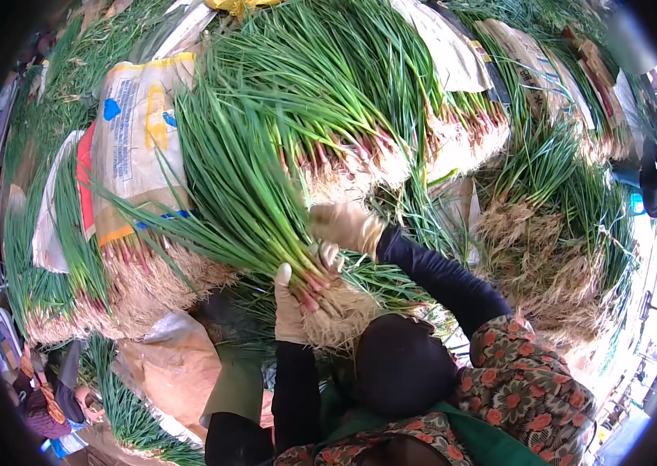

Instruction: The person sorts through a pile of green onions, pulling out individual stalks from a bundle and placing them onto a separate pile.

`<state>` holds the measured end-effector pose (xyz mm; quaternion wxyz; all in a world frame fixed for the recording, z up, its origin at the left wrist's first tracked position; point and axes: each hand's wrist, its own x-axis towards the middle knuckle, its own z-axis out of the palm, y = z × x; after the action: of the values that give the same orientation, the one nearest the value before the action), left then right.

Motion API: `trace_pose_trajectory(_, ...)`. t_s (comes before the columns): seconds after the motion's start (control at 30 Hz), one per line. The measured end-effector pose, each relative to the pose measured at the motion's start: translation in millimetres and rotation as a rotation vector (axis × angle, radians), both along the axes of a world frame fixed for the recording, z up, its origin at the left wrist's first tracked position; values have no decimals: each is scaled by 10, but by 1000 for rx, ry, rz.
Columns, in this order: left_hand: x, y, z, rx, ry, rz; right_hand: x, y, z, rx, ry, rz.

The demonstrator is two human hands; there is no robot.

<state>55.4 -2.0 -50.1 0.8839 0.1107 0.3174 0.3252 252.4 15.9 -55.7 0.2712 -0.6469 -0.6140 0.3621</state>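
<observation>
The person here has a bunch of green onions (266, 206) up in front of the body, leaves fanning away and to the left, the pinkish stem bases and shaggy pale roots turned back toward the floral clothing (526, 388). The left hand (291, 307), in a pale glove with a black sleeve behind it, has its grip closed round the bunch low down, just above the roots, with the thumb along the near side of the stems. The right hand (348, 227), gloved as well, is a blur at the right side of the stems; I can't tell whether its grip is open or closed. Just beyond lies a thick row of onions (344, 116), roots toward the person. Off to the left, a printed sack (142, 144) covers the leaves of another pile, whose roots (149, 287) stick out below it. To the right sits a tangled, rooty heap (550, 256), and an orange-brown sheet (173, 361) lies crumpled at the lower left. A dark rounded shape (404, 365) is close beside the held roots.
</observation>
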Motion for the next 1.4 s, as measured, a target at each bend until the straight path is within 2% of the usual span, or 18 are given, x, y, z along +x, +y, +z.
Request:
trace_pose_trajectory(0.1,-228,14,-365,-118,-265,-133,-196,-89,-16,-331,488,-153)
trace_pose_trajectory(0.13,-96,11,-53,-67,-103,-74,-216,-84,-60,-494,811,-240)
trace_pose_trajectory(0.23,-33,-9,38,30,67,21,-295,-190,-292,-505,1015,-205)
trace_pose_trajectory(0.33,-68,-15,-13,6,-214,1,-374,-371,-566,-527,16,-73)
trace_pose_trajectory(0.43,-136,-5,-120,-66,-515,13,-100,-431,-733,-578,-208,249)
trace_pose_trajectory(0.5,-124,-11,-80,-164,-602,19,126,22,-25,-481,-404,60)
trace_pose_trajectory(0.6,-131,51,-168,-46,-466,-101,573,633,-136,598,-651,-335)
trace_pose_trajectory(0.7,-94,59,-144,-2,-310,-60,631,1058,-264,43,-1050,-173)
trace_pose_trajectory(0.73,-58,57,-28,8,-249,-34,623,1016,-367,364,-995,-209)
trace_pose_trajectory(0.87,-51,17,23,-15,19,15,33,427,169,-66,-306,-12)
trace_pose_trajectory(0.93,-19,-10,25,-27,134,-34,-227,54,16,223,-165,27)
trace_pose_trajectory(1.0,-149,-7,-85,-18,159,-144,-246,-27,217,51,-396,130)
trace_pose_trajectory(1.07,-136,-9,11,-28,158,-88,-312,-164,183,214,-142,-67)
trace_pose_trajectory(1.13,-96,-13,53,-56,121,46,-346,-252,-217,11,232,-171)
trace_pose_trajectory(1.23,-89,53,-151,59,-359,-69,-364,-274,-595,-210,388,-374)
trace_pose_trajectory(1.3,-156,81,-248,-98,-559,-29,-264,-379,-650,-550,348,30)
trace_pose_trajectory(1.33,-101,243,-493,301,-926,-242,-211,-439,-637,-717,319,246)
trace_pose_trajectory(1.4,-226,227,-647,240,-844,-233,-237,-533,-620,-660,647,79)
